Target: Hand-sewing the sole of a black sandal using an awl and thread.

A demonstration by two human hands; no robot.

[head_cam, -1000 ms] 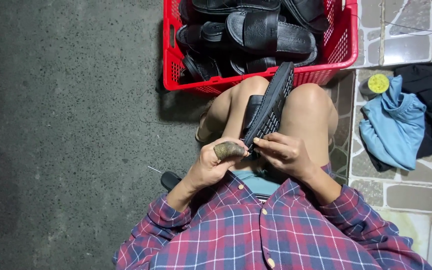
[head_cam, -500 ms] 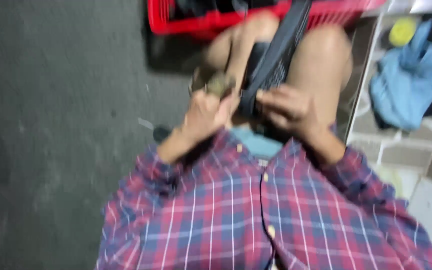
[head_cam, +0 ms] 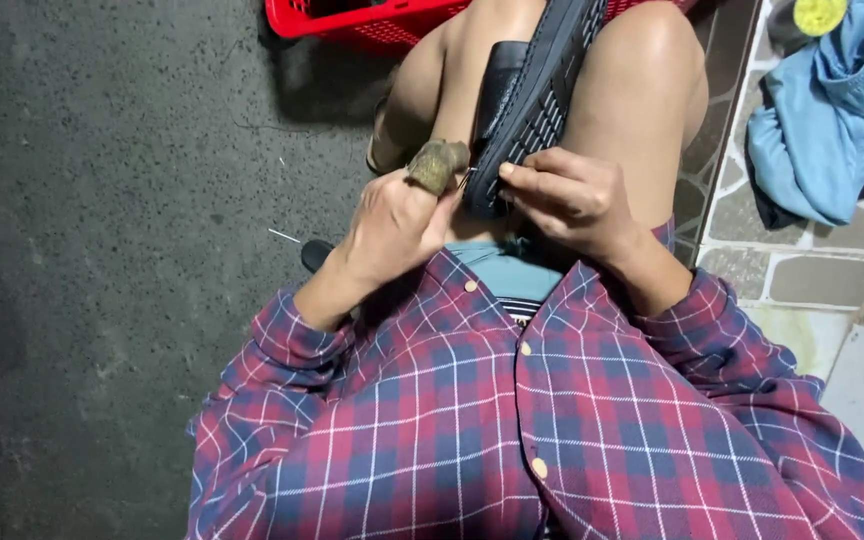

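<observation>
Black sandal [head_cam: 537,95] wedged sole-up between the knees, steadying it. Right hand [head_cam: 572,200] pinches its edge; left hand [head_cam: 392,225], thumb wrapped in a grimy guard [head_cam: 437,163], presses beside it.

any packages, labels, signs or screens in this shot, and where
None in view: no packages, labels, signs or screens.
Nearest to a container: red plastic crate, top edge, rectangular, perforated walls.
Yellow round thing, top right on the blue cloth; too cropped to tell what it is.
</observation>
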